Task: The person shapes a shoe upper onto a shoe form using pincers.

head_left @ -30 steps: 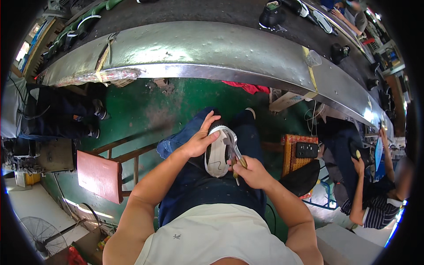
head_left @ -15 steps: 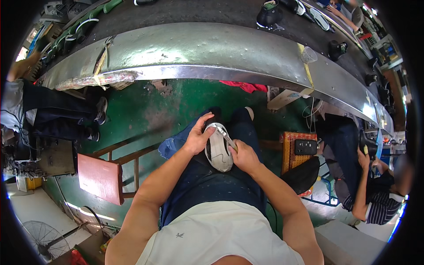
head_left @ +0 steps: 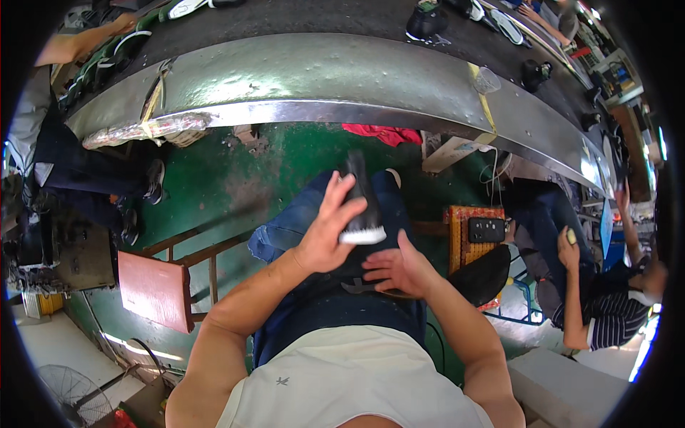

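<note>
1. The black shoe [head_left: 364,207], blurred, is raised above the lap between the person's knees, its pale, toothed lower edge nearest the body. The underside cannot be made out.
2. The left hand [head_left: 334,225] carries it: fingers a little apart, laid along the shoe's left side; the thumb's place is unclear.
3. The right hand [head_left: 405,269] is beside it, thumb raised and fingers loosely spread, apart from the shoe and with nothing visibly gripped.
4. The metal pincers [head_left: 354,287] lie on the dark trousers [head_left: 332,310], a handle running beneath the right hand; whether skin touches it, I cannot tell.
5. As a judgement, this shoe is partway through handling: the pale edging is in place where it shows, and no tool is working on it. Whether any edging is left to do stays hidden. The shoe is in hand, not on the bench.
6. Beyond the knees runs the steel bench edge [head_left: 285,71]; on the dark surface behind stands another black shoe [head_left: 426,25], with green shoes [head_left: 107,68] to the left.
7. At the right sits a co-worker in a striped shirt [head_left: 606,321].
</note>
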Demonstrator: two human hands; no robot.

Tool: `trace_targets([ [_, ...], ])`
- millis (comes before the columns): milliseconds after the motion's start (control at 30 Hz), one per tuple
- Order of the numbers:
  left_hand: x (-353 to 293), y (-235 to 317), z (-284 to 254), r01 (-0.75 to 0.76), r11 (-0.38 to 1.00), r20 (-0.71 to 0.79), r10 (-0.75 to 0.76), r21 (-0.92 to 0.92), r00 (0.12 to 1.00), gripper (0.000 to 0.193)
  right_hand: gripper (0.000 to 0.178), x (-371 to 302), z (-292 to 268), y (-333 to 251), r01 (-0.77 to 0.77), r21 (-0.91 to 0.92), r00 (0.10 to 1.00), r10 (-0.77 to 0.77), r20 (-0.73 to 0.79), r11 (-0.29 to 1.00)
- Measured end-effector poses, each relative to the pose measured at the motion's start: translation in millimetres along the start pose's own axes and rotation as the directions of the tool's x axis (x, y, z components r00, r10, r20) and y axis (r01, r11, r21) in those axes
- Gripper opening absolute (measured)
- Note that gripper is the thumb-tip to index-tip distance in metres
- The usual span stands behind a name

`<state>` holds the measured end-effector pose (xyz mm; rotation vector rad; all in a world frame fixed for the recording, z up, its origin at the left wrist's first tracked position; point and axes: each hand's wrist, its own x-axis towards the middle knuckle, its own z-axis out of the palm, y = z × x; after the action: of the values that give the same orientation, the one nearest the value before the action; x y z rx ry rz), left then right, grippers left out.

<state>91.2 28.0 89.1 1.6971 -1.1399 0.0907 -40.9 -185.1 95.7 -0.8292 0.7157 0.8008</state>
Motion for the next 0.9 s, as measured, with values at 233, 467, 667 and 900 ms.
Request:
trace_targets([
  [233, -46, 3, 30, 0.488, 0.843, 0.395, -0.378, -0.228, 0.837, 0.137, 0.05, 80, -16, 29, 0.109, 0.48, 0.993, -0.12, -0.008, 0.871],
  [467, -40, 5, 70, 0.556, 0.053, 0.278, -0.825, -0.83, 0.493, 0.083, 0.041, 74, 1, 19, 0.044, 0.377, 0.991, 0.008, -0.136, 0.925],
  [667, -36, 6, 83, 0.502, 0.044, 0.161, -0.919, -0.863, 0.359, 0.067, 0.046, 60, 21, 24, 0.016, 0.215, 0.946, 0.055, -0.319, 0.976],
  [900, -37, -21, 86, 0.519, 0.04, 0.228, -0.868, -0.854, 0.442, 0.064, 0.048, 67, -1, 35, 0.032, 0.023, 0.954, -0.024, -0.3, 0.999],
])
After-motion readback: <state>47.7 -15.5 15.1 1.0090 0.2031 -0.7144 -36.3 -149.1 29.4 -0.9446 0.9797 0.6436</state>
